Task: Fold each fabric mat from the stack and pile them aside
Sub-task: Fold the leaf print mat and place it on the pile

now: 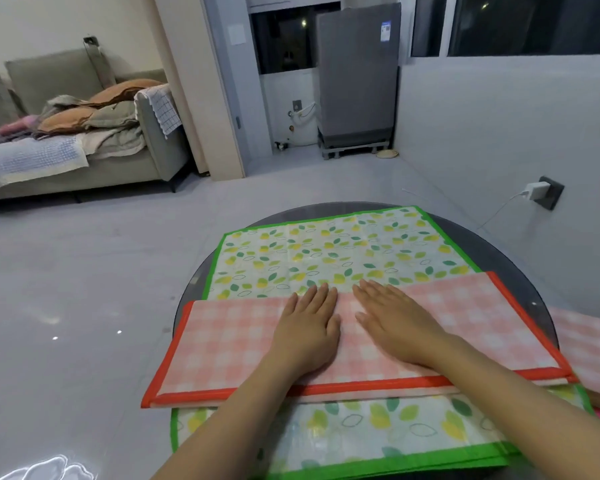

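A pink checked mat with an orange border [222, 348] lies folded in half across a round dark glass table [520, 237]. Under it lies a spread-out mat printed with green and yellow leaves and edged in green [326, 251]; its near edge shows several layers. My left hand [309, 327] and my right hand [395, 323] press flat on the pink mat near its folded far edge, palms down, fingers apart, holding nothing. Another pink checked mat [589, 344] lies at the right edge, partly out of frame.
Grey glossy floor surrounds the table. A sofa [84, 133] piled with cushions and cloths stands far left. A grey appliance [357, 81] stands at the back. A charger [537, 190] is plugged into a wall socket on the right, its cable trailing down.
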{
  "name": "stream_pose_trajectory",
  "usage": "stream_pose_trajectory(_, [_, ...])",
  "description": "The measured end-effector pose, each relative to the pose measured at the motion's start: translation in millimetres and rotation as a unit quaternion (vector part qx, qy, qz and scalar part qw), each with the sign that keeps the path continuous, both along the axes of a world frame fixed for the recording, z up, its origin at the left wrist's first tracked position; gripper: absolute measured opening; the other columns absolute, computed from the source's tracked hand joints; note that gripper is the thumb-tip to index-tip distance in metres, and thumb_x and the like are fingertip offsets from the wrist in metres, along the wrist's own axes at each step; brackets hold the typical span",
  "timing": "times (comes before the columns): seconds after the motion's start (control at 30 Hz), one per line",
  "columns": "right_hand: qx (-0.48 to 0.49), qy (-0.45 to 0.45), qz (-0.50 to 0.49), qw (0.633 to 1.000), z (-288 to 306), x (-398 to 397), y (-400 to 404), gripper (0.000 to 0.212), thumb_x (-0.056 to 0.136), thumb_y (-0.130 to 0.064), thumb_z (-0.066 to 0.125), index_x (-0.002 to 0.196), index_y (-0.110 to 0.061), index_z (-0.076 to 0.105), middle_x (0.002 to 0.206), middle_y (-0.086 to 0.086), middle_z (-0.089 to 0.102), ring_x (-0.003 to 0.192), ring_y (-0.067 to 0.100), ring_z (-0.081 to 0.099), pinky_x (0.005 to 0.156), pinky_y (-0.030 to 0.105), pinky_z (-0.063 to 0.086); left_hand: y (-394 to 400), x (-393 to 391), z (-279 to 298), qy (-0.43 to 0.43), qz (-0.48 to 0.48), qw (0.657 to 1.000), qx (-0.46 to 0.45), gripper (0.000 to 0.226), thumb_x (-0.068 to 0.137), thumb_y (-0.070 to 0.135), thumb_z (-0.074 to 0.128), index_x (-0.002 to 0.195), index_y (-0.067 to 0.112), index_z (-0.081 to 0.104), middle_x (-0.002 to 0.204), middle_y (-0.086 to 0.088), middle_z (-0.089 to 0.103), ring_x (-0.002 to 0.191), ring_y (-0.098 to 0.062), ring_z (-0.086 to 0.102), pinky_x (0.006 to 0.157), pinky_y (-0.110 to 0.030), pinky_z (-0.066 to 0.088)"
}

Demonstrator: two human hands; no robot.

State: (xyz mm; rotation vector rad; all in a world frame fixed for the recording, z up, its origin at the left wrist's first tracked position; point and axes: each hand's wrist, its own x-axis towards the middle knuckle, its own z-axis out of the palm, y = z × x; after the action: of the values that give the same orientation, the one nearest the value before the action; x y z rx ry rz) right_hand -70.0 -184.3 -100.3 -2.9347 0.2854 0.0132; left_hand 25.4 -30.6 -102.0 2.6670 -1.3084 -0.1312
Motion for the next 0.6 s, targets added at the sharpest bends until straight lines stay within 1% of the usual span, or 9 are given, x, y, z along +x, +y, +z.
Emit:
stream_pose_trajectory(0.17, [-0.009,0.015,0.001,1.0,2.3,-3.5,2.2,0.057,0.098,-0.048,0.009,0.149,-0.026,-0.006,0.156,-0.008,-0.012,0.142,0.004,-0.011,0.114,0.024,-0.01,41.2,28.4,-2.0,-0.004,0.057,0.998,0.003,0.054,0.101,0.039,0.015,0.152,0.025,0.001,0.159,0.007,-0.005,0.146,-0.009,-0.007,0.119,-0.036,-0.005])
stream_pose_trajectory(0.4, [-0.013,0.021,0.0,1.0,3.7,-3.0,3.1,0.058,0.098,-0.049,0.008,0.149,-0.027,-0.008,0.156,-0.008,-0.013,0.142,0.003,-0.012,0.113,0.024,-0.01,105.0,65.0,-3.7,-0.025,0.139,0.99,0.028,0.056,0.101,0.042,0.013,0.152,0.023,0.001,0.159,0.006,-0.004,0.146,-0.01,-0.005,0.12,-0.035,-0.004])
stream_pose_trajectory(0.6, [-0.004,0.023,-0.01,1.0,6.3,-2.4,7.7,0.057,0.099,-0.046,0.011,0.149,-0.024,-0.005,0.157,-0.005,-0.01,0.143,0.007,-0.01,0.115,0.026,-0.009,111.1,70.5,-3.3,-0.021,0.151,0.988,0.04,0.057,0.1,0.044,0.013,0.152,0.023,0.002,0.16,0.005,-0.004,0.147,-0.012,-0.005,0.119,-0.039,-0.002])
